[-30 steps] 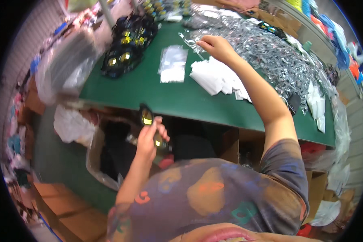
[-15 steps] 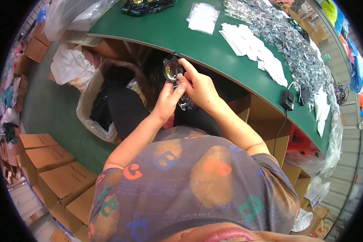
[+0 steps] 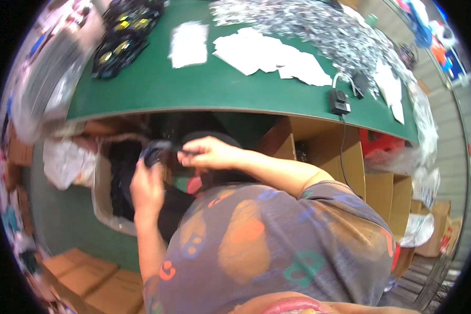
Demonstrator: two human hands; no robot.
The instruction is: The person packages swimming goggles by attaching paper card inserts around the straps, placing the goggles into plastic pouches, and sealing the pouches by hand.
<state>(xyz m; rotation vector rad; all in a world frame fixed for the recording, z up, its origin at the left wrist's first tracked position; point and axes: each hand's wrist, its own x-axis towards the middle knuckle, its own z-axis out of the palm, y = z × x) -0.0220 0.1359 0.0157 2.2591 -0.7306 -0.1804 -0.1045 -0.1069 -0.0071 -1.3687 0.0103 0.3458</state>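
A pair of dark goggles (image 3: pixel 156 150) is held in front of the torso, below the near edge of the green surface (image 3: pixel 220 97) and over the lap, well clear of anything lying on it. The bulk of the goggles is set at the fingertips of the left hand (image 3: pixel 147 186), whose grip appears to be clamped on the frame from below; the lenses cannot be made out through the blur. By the right hand (image 3: pixel 210 153), reached in from the right with the forearm nearly level, a thin dark strap (image 3: pixel 190 152) is pinched, thumb and fingers brought together on it. The goggles are thus placed directly left of the right grip and just above the left one, at almost the same height in view as the right fingertips. Their long axis, as far as it can be judged, is laid roughly crosswise, toward the right hand, along the line by which the two hands are kept apart. The left hand is clearly the nearer to the body of the goggles, while only the strap is touched by the right. Whether the strap is run unbroken across the gap, or is drawn taut, cannot be told.
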